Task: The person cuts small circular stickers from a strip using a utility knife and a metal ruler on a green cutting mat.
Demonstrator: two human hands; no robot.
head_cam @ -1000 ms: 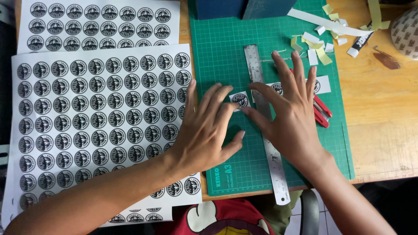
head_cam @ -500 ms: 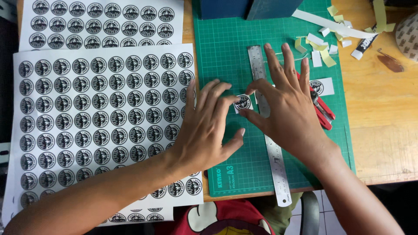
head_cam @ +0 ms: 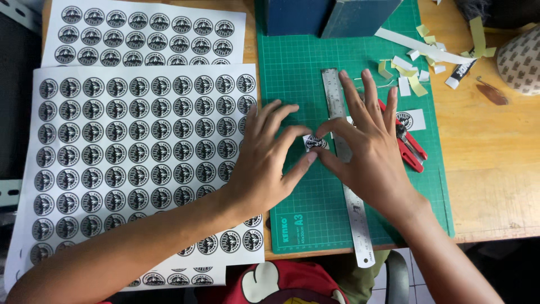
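Two white sheets of round black labels (head_cam: 140, 141) at left, small cut label (head_cam: 315, 142) between fingertips, another (head_cam: 409, 119) by the cutter

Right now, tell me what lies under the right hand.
Under the right hand lie the steel ruler across the green cutting mat and a red-handled tool. The ruler's middle is covered.

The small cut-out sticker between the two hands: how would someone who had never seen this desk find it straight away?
Start at the green cutting mat on the wooden desk, and find the steel ruler lying along it. Just left of the ruler, the left hand and right hand meet fingertip to fingertip over the small cut-out sticker. Unlike the round emblems on the big sheets, it is a single loose piece.
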